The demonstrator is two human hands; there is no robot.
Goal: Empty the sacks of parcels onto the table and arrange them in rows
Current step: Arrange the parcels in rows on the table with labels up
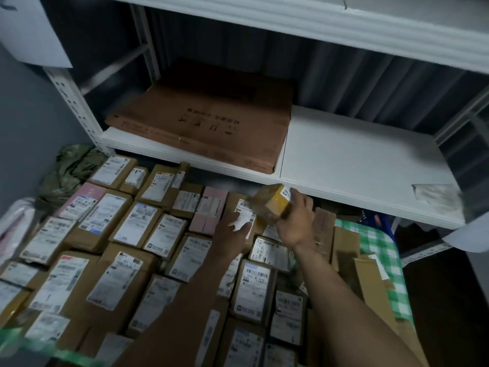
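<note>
Several brown cardboard parcels [127, 223] with white labels lie in rows across the table. My right hand [296, 221] grips a small yellow-taped box [272, 202] and holds it up above the far row, just below the shelf edge. My left hand [232, 231] rests with straight fingers on a labelled parcel [244, 211] at the far middle of the table. Two pink parcels [209, 213] lie among the brown ones. A crumpled green sack [71, 170] sits at the far left corner.
A white shelf board [357, 160] juts out over the table's far edge, carrying a large flat brown carton [206, 123]. A green checked cloth [378, 247] covers the table's right side. A pale plastic bag [16, 223] lies at the left edge.
</note>
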